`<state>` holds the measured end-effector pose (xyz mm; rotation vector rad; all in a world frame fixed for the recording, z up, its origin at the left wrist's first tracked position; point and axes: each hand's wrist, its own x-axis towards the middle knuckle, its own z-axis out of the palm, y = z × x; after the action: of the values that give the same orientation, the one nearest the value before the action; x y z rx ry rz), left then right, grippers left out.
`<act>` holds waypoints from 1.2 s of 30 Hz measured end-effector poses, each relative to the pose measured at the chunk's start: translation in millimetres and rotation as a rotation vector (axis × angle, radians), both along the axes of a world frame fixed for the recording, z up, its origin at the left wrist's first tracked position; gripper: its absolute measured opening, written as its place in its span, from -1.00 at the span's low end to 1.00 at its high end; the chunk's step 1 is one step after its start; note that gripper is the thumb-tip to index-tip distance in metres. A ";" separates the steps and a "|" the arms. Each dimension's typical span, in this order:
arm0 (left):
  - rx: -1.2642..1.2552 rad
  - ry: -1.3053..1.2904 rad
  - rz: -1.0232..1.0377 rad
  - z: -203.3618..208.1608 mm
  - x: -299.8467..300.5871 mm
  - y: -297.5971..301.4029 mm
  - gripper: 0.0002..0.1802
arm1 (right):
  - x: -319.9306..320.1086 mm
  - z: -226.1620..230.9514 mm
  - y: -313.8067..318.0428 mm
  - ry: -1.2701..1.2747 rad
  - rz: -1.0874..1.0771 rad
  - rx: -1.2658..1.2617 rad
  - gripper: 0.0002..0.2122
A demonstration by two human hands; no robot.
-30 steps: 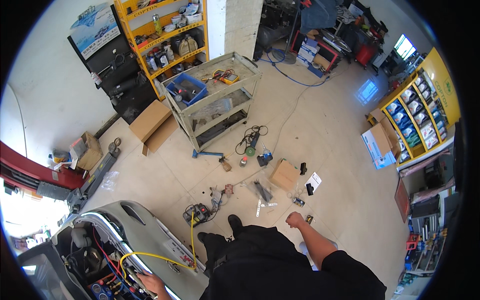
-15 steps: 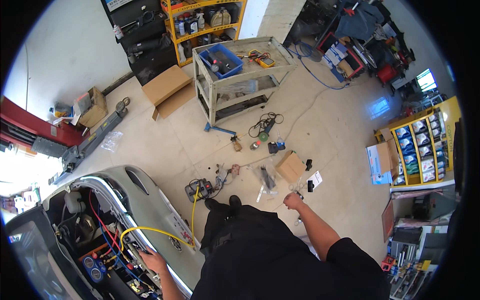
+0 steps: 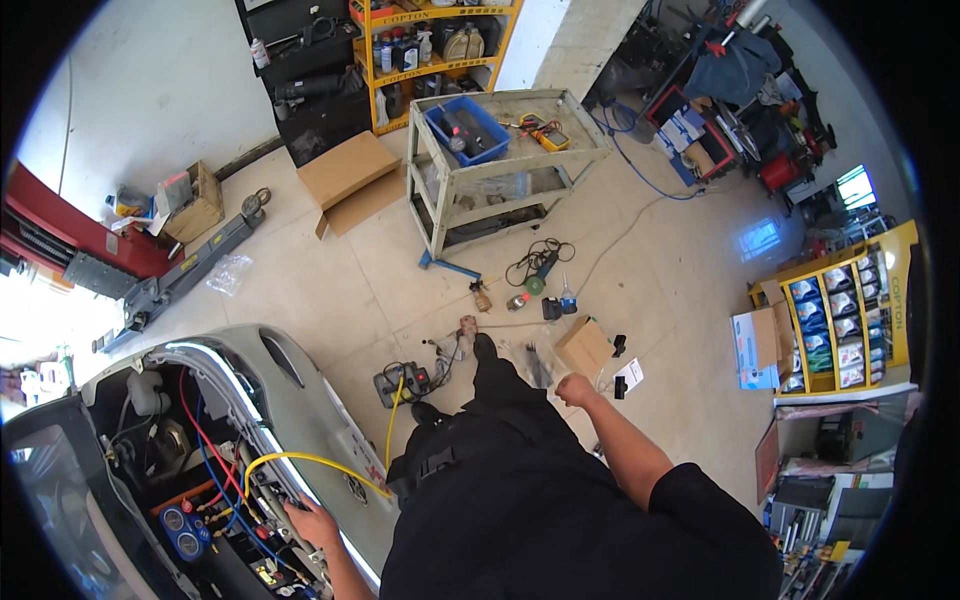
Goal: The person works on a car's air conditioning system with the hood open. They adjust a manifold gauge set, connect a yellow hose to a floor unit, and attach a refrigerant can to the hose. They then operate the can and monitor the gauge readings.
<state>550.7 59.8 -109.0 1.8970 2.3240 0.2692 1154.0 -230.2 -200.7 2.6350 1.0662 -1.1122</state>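
My left hand (image 3: 313, 523) rests at the front edge (image 3: 290, 500) of the grey-green car (image 3: 305, 400), its fingers curled over the engine bay's rim. Beside it, a blue gauge set (image 3: 186, 532) sits in the bay with red, blue and yellow hoses. The yellow hose (image 3: 320, 463) arches over the car's front and down to a dark pump (image 3: 400, 383) on the floor. My right hand (image 3: 573, 390) hangs in front of my body with its fingers closed, and nothing shows in it. The nearest thing below it is an open cardboard box (image 3: 584, 343).
A metal cart (image 3: 480, 165) holds a blue bin (image 3: 466, 131) and a yellow multimeter (image 3: 549, 138). On the floor lie an angle grinder (image 3: 541, 270), a cordless tool (image 3: 560, 303), a white sheet (image 3: 629, 377) and a large carton (image 3: 348, 180). A yellow shelf (image 3: 845, 305) stands at the right.
One foot has stepped forward, beside the tools on the floor. My right hand has shifted slightly left and up. The left hand stays at the car's edge, its grip slightly changed.
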 end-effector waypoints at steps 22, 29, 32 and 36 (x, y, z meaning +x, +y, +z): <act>-0.143 -0.520 0.150 -59.9 209.4 -38.3 -0.53 | 253.7 -13.6 177.5 0.157 -0.111 0.153 -0.76; -0.831 -0.805 0.179 -36.9 369.9 -76.6 -0.52 | 362.5 -60.1 183.1 0.061 0.013 -0.027 -0.79; -0.617 -0.800 0.281 -20.2 398.4 -86.9 -0.54 | 380.7 -27.6 217.5 0.128 -0.086 0.065 -0.77; -0.625 -0.751 0.421 -10.0 412.8 -100.9 -0.57 | 375.6 34.1 335.4 0.134 -0.052 0.722 -0.79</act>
<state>963.5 -41.1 -119.0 0.8118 1.9180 0.2069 1529.6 105.1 -166.6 3.1528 1.7017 -1.0726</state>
